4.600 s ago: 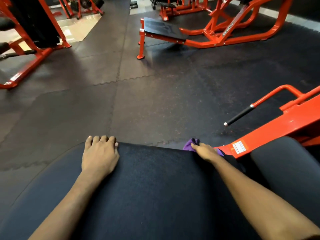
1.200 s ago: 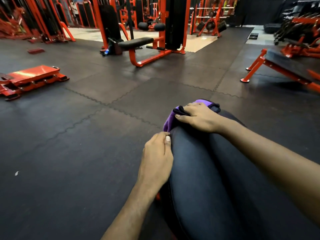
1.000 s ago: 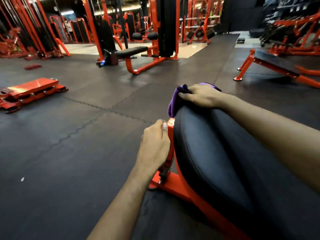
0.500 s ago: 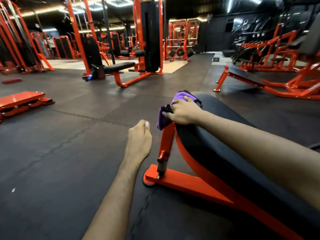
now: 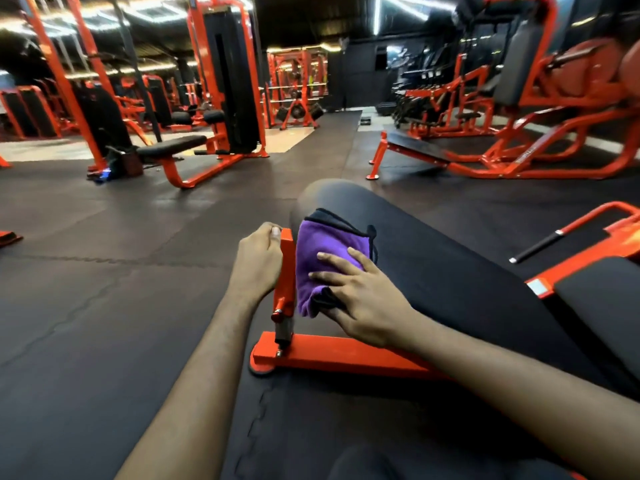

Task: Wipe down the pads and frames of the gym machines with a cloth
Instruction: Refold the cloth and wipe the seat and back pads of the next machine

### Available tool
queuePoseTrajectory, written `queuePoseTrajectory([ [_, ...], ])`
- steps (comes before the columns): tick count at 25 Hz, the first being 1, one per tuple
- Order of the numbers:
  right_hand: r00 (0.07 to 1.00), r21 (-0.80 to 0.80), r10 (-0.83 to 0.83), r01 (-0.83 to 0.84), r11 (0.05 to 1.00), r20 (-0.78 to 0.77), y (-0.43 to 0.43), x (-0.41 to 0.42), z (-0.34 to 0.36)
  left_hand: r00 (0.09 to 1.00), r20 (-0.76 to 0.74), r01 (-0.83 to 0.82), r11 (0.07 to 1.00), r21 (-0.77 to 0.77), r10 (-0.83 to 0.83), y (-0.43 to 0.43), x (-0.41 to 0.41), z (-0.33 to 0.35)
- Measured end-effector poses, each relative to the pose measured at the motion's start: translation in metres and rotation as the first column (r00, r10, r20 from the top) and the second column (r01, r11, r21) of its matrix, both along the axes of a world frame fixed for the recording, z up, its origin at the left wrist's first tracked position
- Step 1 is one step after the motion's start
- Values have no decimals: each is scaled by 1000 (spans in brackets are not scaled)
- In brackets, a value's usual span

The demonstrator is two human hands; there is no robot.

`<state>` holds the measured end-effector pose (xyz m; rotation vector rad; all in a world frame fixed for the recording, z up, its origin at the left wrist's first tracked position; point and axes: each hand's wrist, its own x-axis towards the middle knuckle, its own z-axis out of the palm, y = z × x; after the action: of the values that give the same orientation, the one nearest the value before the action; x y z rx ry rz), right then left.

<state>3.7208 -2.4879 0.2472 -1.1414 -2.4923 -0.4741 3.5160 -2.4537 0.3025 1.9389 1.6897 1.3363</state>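
Cloth (image 5: 322,258): purple, black trim. Pad (image 5: 433,271): black. Frame (image 5: 346,356): orange-red. Handle (image 5: 538,247): black grip, silver ends. Floor (image 5: 104,271): dark mats, interlocking jigsaw seams.

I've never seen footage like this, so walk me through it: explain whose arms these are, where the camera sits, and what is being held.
There is one view, from a camera worn on a person's head, looking down at their own bare arms in a gym. The right hand presses a purple cloth flat against the side of a black pad on an orange-framed machine. The left hand has its grip closed on the orange upright post beside the pad. The frame's orange foot rests on black rubber floor mats.
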Motion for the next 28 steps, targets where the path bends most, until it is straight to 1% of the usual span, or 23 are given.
queuePoseTrajectory([
  [3,989,-54,-82,76,996,-123,-36,31,-17,973,-149,178,984,7,-175,8,20,-4],
  [4,978,-67,-125,115,991,-168,-49,43,-24,957,-205,215,977,18,-207,11,25,-7],
  [6,931,-128,-229,199,971,-284,-68,64,-36,945,-267,214,975,65,-190,17,32,-11],
  [7,880,-179,-296,246,953,-371,-75,70,-37,948,-273,197,976,90,-166,18,34,-13],
  [8,794,-244,-374,289,926,-479,-78,74,-34,950,-275,183,977,108,-147,18,34,-15],
  [9,661,-336,-464,322,885,-590,-78,76,-27,950,-278,179,976,122,-139,18,33,-18],
  [11,296,-506,-593,322,800,-749,-72,77,-3,944,-292,199,972,128,-154,18,31,-20],
  [12,139,-549,-611,318,773,-779,-70,76,11,940,-297,213,969,123,-169,18,28,-21],
  [13,35,-565,-608,331,756,-793,-69,74,24,936,-303,225,967,118,-181,20,26,-20],
  [14,-22,-564,-597,359,744,-802,-68,70,36,932,-313,231,966,116,-185,21,23,-19],
  [15,-43,-549,-580,389,740,-813,-67,61,45,927,-325,235,965,119,-186,23,21,-19],
  [16,-27,-520,-563,423,742,-826,-67,49,50,923,-336,239,963,122,-186,24,20,-18],
  [17,22,-465,-534,464,754,-845,-64,34,46,920,-344,245,961,129,-188,25,20,-17],
  [18,103,-397,-504,490,776,-858,-61,16,35,919,-348,250,958,142,-188,26,20,-17],
  [19,231,-348,-498,478,806,-836,-56,-3,21,920,-346,252,954,163,-184,26,22,-17],
  [20,410,-324,-513,448,833,-754,-49,-20,2,923,-344,252,949,192,-175,28,23,-18],
  [21,562,-290,-515,443,848,-647,-42,-31,-18,925,-345,247,942,227,-159,29,26,-20],
  [22,639,-249,-509,456,854,-576,-34,-37,-35,927,-350,238,936,259,-138,30,28,-23],
  [23,650,-208,-515,491,846,-558,-27,-37,-48,925,-359,235,928,288,-123,30,31,-26],
  [26,566,-109,-536,618,779,-626,-15,-18,-71,894,-424,312,882,354,-146,33,50,-33],
  [28,536,-73,-543,665,743,-646,-13,-2,-86,851,-501,370,855,364,-155,33,69,-38],
])
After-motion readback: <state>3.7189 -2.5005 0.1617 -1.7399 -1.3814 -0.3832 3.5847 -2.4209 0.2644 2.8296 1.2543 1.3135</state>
